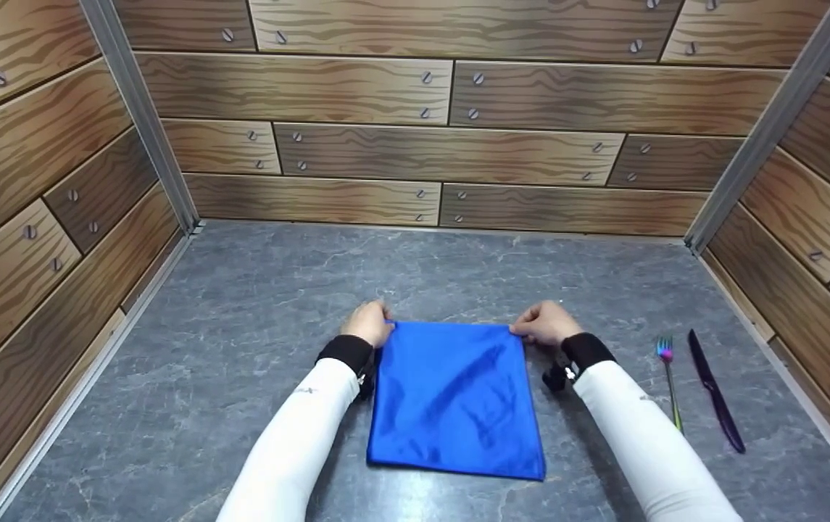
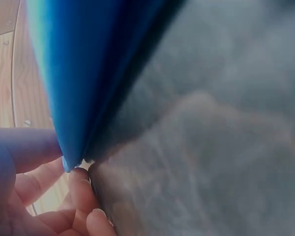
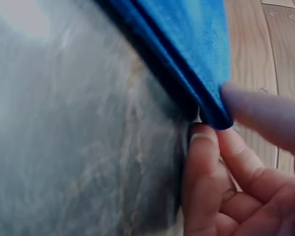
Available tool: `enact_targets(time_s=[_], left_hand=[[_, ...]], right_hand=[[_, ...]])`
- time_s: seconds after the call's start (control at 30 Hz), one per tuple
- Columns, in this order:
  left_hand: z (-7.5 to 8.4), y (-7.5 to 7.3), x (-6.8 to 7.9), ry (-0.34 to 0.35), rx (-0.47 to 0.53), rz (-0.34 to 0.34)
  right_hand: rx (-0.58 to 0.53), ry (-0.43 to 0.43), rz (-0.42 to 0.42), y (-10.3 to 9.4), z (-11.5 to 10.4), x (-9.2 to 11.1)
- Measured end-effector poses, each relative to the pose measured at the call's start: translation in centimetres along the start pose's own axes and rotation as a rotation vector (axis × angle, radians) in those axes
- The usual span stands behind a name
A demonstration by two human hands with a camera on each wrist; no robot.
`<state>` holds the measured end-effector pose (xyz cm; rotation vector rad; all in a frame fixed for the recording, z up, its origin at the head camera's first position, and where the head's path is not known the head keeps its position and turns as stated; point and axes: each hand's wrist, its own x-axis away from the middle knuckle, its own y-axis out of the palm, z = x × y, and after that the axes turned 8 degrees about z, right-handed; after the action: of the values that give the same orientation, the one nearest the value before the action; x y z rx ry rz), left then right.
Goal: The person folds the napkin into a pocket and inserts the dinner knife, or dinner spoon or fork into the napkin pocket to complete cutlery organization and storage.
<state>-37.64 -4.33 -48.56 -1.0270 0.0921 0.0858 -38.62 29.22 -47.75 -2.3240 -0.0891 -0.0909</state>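
Observation:
A folded blue cloth (image 1: pixel 458 399), roughly square with a shiny surface, lies spread in front of me in the head view. My left hand (image 1: pixel 370 324) pinches its far left corner between thumb and fingers. At the far right corner, my right hand (image 1: pixel 546 324) does the same. The left wrist view shows the blue cloth (image 2: pixel 83 73) narrowing to its corner at the thumb and fingertips. In the right wrist view, layered edges of the cloth (image 3: pixel 187 59) run down to the corner held by the thumb and index finger.
Right of the cloth lie a rainbow-coloured fork (image 1: pixel 668 384) and a dark purple knife (image 1: pixel 715 395), side by side with tips pointing away. The grey marbled tabletop (image 1: pixel 255 290) is bounded by wood-patterned walls (image 1: pixel 357 148) at the back and both sides.

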Motion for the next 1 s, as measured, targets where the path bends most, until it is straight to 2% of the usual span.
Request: enact_targets(time_s=[0.17,0.33,0.57,0.73,0.83,0.9,1.0], left_hand=[[0.2,-0.1,-0.3,-0.007,0.003,-0.027],[0.6,-0.2,-0.9,-0.032,-0.001,-0.036],[0.8,0.1,-2.1,-0.118,-0.002,-0.017],[0.7,0.5,-2.7,-0.167,-0.005,0.0],[0.5,0.1,-2.2,-0.188,0.034,0.023],[0.4,-0.3,-1.2,-0.176,0.075,0.06],[0.5,-1.1,1.3,-0.076,0.151,0.094]], right_hand=[[0.049,-0.021,0.023,-0.1,0.1,-0.2],[0.035,0.022,0.027,-0.5,0.0,-0.8],[0.012,0.087,0.023,-0.2,0.0,-2.1],[0.036,0.101,0.057,0.3,-0.1,-2.2],[0.023,0.063,0.112,0.5,-0.1,-1.4],[-0.005,0.028,0.174,0.8,-0.2,-0.4],[-0.054,-0.04,0.245,1.5,-0.5,1.7]])
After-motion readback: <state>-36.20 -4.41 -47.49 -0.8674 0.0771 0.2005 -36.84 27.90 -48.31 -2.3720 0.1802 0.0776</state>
